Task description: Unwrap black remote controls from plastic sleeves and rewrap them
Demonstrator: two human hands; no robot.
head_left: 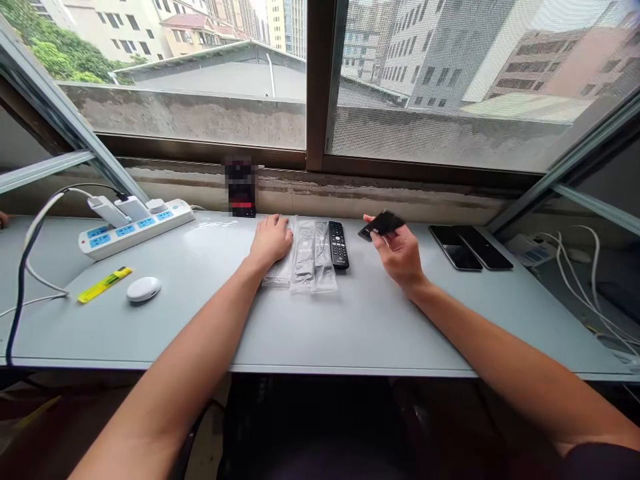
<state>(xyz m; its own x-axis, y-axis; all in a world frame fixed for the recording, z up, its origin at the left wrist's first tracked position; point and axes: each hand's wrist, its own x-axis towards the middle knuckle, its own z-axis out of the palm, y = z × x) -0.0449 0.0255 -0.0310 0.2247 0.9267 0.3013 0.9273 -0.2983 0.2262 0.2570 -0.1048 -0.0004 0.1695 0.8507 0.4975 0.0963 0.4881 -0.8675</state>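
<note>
At the back middle of the desk, my left hand (273,239) lies with its fingers out, over the left side of a clear plastic bag (278,272). Beside it are more clear plastic bags (303,257) with long grey-looking things inside, their kind blurred by the film. A black remote control (339,245) lies unwrapped along their right side, keys up. My right hand (397,253) is raised above the desk, closed around a flat black device (384,223). The device is tilted and partly covered by the fingers, so its kind is unclear.
Two dark phones (456,248) lie at the right. On the left are a white power strip (137,227) with plugs and cables, a yellow cutter knife (105,285) and a white rounded case (143,289). A dark, pixelated item (241,190) leans at the window wall.
</note>
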